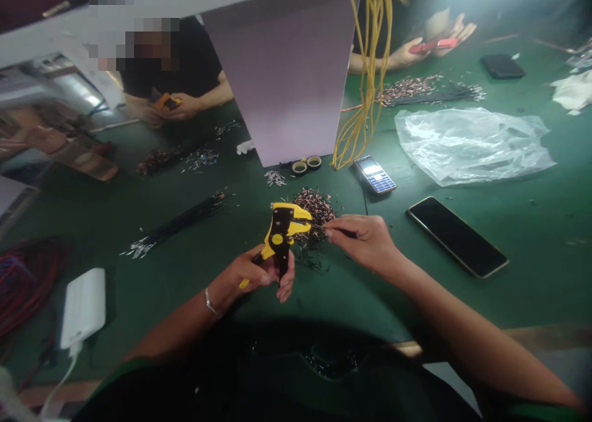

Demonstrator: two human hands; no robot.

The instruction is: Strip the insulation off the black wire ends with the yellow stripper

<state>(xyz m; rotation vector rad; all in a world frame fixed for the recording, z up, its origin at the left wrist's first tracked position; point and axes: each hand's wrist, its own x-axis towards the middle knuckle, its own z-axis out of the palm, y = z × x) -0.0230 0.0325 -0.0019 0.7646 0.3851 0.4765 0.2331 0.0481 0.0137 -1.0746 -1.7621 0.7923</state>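
"Two people work across the green table (546, 268) from you, on either side of a pale panel (287, 89). What lies to your right?"

"A crumpled clear bag (472, 144), well beyond your dark phone (457, 237). Yellow cords (380, 15) hang along the panel's right edge."

"And to your left?"

"A bundle of dark wires (185, 220) lies slantwise, and nearer you is a white box (83, 308) with a cable plugged into its lower end."

"How are your hands?"

"Apart, with the stripper between them. Your left hand (271, 274) is wrapped around the handles of the yellow and black stripper (277, 239), its head raised over the table and turned to your right. Your right hand (365, 240) pinches a thin wire (317, 226) that reaches the stripper's mouth; whether the jaws grip it, you can't tell from here."

"What's behind the stripper?"

"A heap (319, 205) of short dark and coppery pieces. Past that are a small keypad phone (375, 175), two tape rolls (299, 168) side by side, and a scatter of tiny silvery bits (275, 177)."
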